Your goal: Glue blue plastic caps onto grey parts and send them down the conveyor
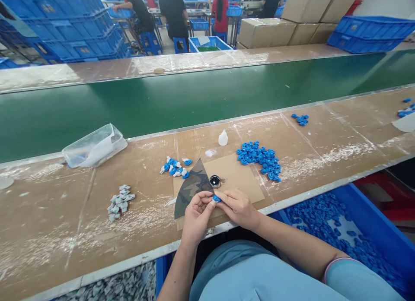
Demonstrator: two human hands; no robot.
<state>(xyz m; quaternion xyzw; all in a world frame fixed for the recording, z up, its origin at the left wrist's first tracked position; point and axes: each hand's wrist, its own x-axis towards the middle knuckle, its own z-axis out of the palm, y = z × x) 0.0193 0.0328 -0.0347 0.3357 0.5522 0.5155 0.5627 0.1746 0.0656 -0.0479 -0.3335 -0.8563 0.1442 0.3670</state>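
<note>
Between the fingertips of my left hand point(198, 212) and my right hand point(238, 208) is a small blue plastic piece point(216, 198). Both hands are closed in a pinch on it, above a cardboard sheet point(249, 184). Under my left hand lies a camouflage-patterned fan-shaped sheet point(191, 191). Just beyond the fingers sits a small round dish with dark contents point(214, 181). A pile of blue pieces point(259, 158) lies to the right. Blue pieces joined with grey-white ones point(175, 167) lie behind the camouflage sheet, and loose grey pieces point(119, 202) are at the left.
A white bottle point(223, 138) and a clear plastic box point(95, 146) stand near the green conveyor belt point(155, 100). Below the table edge are a blue crate point(379, 223) of blue pieces and a heap of grey pieces point(119, 283). People sit working beyond the belt.
</note>
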